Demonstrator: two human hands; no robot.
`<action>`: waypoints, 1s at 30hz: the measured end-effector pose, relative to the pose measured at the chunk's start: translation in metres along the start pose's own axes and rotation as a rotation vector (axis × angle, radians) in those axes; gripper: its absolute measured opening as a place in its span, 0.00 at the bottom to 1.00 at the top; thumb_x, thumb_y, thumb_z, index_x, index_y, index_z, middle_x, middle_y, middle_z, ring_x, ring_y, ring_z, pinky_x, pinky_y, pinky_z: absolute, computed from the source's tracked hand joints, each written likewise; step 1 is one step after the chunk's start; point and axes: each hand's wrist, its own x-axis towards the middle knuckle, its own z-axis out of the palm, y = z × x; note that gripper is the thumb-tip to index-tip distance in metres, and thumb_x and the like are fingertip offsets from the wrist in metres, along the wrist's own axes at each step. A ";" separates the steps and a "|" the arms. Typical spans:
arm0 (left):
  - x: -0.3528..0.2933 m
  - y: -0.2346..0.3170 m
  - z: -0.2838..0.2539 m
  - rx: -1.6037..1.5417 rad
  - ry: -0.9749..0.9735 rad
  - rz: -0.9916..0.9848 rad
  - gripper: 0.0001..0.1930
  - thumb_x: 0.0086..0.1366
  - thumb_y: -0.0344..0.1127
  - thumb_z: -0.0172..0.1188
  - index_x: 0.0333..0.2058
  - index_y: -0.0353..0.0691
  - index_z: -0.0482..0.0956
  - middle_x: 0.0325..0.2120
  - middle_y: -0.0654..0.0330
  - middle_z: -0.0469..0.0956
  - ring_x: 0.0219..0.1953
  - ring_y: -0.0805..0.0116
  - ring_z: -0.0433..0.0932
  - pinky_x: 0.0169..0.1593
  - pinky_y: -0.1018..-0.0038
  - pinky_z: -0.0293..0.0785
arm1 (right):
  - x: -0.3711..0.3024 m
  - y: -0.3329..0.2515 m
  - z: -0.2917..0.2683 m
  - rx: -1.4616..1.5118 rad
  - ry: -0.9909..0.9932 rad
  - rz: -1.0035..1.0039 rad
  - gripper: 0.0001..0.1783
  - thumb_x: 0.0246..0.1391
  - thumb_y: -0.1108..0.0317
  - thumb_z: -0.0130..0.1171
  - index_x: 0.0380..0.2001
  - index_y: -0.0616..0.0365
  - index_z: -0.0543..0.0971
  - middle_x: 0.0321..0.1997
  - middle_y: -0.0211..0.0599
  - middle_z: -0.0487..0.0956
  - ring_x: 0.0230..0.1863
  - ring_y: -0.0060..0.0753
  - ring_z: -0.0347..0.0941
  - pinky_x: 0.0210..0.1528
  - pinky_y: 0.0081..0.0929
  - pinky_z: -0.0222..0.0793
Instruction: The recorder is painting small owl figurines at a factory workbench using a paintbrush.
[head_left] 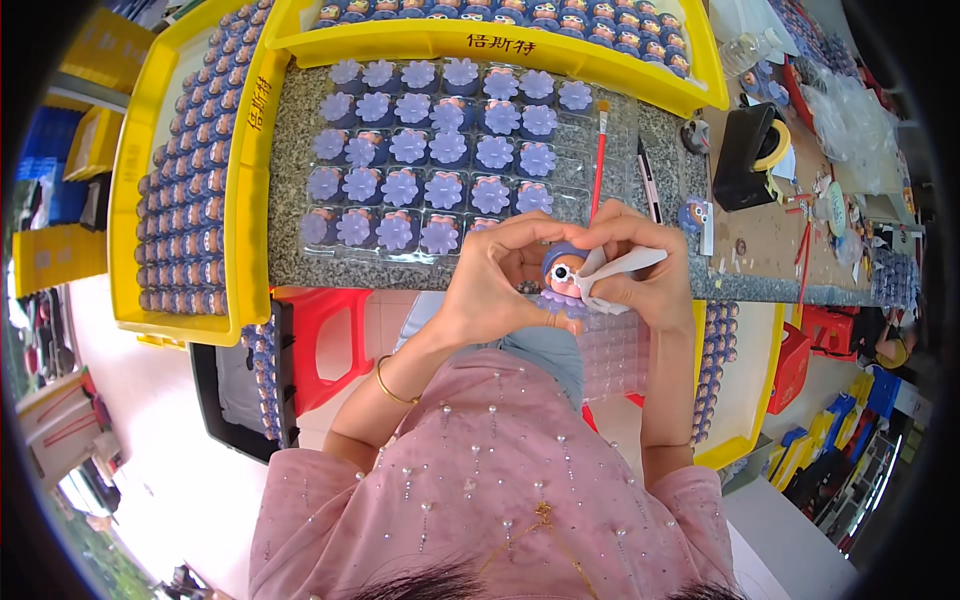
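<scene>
My left hand [490,290] grips a small figurine [561,268] with a dark blue cap, a round black-and-white eye and a purple scalloped base. In my right hand [655,262] is a folded white tissue [632,266], pinched and pressed against the figurine's right side. That side is hidden by the tissue and fingers. Both hands are just above the near edge of the speckled tabletop [390,273]. Beyond them lies a clear plastic tray [575,135] holding rows of similar figurines [408,146], their purple flower-shaped parts facing up.
Yellow bins full of figurines stand at the left [255,215] and back [420,42]. Right of the clear tray lie a red-handled brush [600,160], a pen [650,185], a single figurine [694,214] and a black tape dispenser [740,150]. A red stool [345,340] is below the table.
</scene>
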 end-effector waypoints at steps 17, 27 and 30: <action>0.000 0.016 0.007 0.807 0.251 0.276 0.27 0.39 0.16 0.67 0.43 0.40 0.79 0.38 0.61 0.77 0.33 0.72 0.77 0.30 0.81 0.75 | 0.008 0.003 0.028 -0.248 0.236 -0.119 0.12 0.38 0.76 0.72 0.29 0.59 0.80 0.28 0.28 0.75 0.27 0.15 0.69 0.27 0.13 0.61; 0.002 0.008 -0.006 0.175 0.181 0.060 0.36 0.34 0.15 0.73 0.47 0.33 0.73 0.49 0.55 0.72 0.50 0.67 0.73 0.52 0.72 0.74 | 0.025 -0.030 -0.016 -0.403 0.490 0.190 0.08 0.47 0.73 0.65 0.33 0.61 0.78 0.30 0.28 0.77 0.32 0.16 0.72 0.33 0.15 0.68; 0.005 0.012 -0.008 0.179 0.186 0.092 0.36 0.35 0.14 0.71 0.48 0.34 0.71 0.49 0.54 0.72 0.50 0.66 0.73 0.53 0.71 0.73 | 0.029 -0.017 -0.052 -0.687 0.631 0.097 0.10 0.49 0.71 0.64 0.35 0.61 0.79 0.31 0.30 0.78 0.31 0.18 0.73 0.34 0.16 0.69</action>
